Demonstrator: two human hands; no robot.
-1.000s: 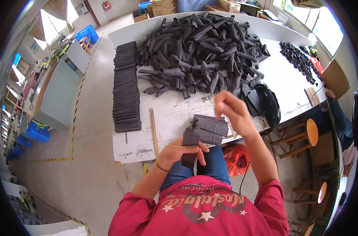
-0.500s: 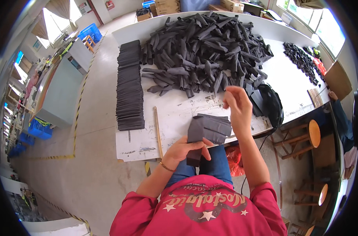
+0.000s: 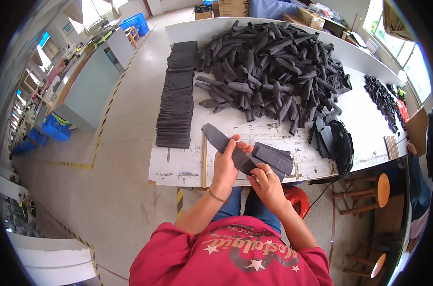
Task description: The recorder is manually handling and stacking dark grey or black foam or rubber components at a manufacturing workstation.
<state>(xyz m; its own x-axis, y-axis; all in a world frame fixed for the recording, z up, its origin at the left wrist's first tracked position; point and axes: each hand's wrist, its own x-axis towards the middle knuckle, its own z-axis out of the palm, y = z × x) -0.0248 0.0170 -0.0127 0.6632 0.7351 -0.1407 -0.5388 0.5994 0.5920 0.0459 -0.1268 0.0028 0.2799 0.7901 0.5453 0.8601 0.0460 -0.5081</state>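
Now both the left hand and right hand are clamped on a long, flat, dark-grey fabric strip.

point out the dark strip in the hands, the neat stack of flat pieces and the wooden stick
dark strip (image 3: 219,139), head view, its upper free end
neat stack of flat pieces (image 3: 176,102), head view, middle of the row
wooden stick (image 3: 205,162), head view, mid-length

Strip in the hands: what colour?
Dark grey strip, plain, no pattern; head view.
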